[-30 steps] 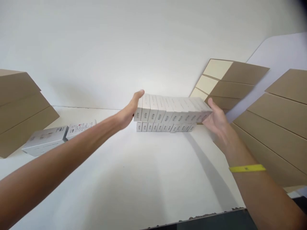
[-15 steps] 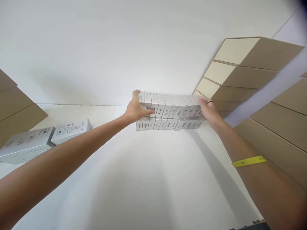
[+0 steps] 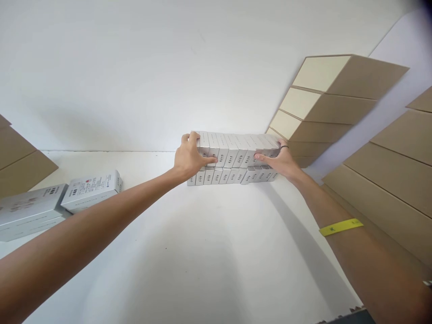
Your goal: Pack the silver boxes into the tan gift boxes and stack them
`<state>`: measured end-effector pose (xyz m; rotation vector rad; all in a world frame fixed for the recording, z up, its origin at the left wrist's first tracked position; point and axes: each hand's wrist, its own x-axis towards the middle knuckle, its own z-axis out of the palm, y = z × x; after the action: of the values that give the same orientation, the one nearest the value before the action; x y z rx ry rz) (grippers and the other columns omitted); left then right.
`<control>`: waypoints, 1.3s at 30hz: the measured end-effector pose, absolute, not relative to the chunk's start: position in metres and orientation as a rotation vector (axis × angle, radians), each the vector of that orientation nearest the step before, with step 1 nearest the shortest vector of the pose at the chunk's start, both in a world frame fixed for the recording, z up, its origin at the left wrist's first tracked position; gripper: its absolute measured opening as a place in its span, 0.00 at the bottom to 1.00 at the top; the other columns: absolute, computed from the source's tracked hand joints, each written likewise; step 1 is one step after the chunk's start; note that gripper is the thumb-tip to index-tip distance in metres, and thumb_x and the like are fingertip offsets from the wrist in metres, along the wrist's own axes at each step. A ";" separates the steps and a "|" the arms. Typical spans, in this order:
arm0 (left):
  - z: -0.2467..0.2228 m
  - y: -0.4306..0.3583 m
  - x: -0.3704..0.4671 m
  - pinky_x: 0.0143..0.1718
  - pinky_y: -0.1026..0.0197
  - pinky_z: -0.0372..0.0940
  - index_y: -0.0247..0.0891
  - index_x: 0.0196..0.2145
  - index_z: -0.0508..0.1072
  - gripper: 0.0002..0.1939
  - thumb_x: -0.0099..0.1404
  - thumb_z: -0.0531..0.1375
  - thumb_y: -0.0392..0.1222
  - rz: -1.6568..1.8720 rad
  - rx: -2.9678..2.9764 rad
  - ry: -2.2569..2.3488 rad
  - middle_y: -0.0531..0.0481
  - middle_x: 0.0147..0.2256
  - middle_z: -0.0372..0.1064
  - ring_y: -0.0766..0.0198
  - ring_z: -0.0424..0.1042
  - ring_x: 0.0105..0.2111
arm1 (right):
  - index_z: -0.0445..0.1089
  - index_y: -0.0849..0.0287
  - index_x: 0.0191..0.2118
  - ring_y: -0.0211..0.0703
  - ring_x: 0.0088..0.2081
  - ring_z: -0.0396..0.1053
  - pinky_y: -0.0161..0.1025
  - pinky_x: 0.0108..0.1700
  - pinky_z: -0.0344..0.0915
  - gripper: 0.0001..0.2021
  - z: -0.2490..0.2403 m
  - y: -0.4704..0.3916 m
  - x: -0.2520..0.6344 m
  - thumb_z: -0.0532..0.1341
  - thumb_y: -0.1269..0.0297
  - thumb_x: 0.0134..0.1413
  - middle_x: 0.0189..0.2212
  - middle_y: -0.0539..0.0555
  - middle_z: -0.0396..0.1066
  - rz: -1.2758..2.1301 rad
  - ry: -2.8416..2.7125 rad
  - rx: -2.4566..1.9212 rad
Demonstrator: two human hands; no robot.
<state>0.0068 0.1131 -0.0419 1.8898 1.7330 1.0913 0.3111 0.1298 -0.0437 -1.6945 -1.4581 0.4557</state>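
Note:
Two stacked rows of small white boxes stand side by side near the wall: an upper row of boxes point(image 3: 232, 146) and a lower row of boxes point(image 3: 224, 176). Dark printed characters mark their front ends. My left hand point(image 3: 189, 157) is closed on the left end of the upper row, its thumb across the front. At the opposite end, my right hand point(image 3: 281, 159) grips the same row, with its thumb lying along the front faces. The fingers behind the right end are mostly hidden. A yellow band point(image 3: 341, 227) circles my right forearm.
Larger white printed boxes point(image 3: 92, 190) lie at the left, partly behind my left forearm. Stacked brown cartons point(image 3: 340, 108) rise at the right, with more brown cartons point(image 3: 384, 171) nearer me. Other brown cartons point(image 3: 20, 155) stand at the far left. A white wall point(image 3: 151, 67) is behind.
My right thumb has come round onto the front of the upper row. My left hand keeps its place on the left end. The view has shifted slightly.

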 end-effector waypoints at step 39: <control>0.003 0.193 0.016 0.45 0.53 0.72 0.47 0.63 0.60 0.38 0.59 0.69 0.49 0.307 2.123 1.906 0.40 0.57 0.66 0.50 0.74 0.47 | 0.60 0.52 0.61 0.62 0.57 0.66 0.58 0.57 0.65 0.45 -0.042 0.221 0.338 0.72 0.39 0.38 0.58 0.62 0.65 0.288 -1.600 -1.841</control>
<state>0.0164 0.1931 0.0029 2.1231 1.9058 0.3072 0.3380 0.2209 -0.0418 -1.8407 -1.6000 0.2879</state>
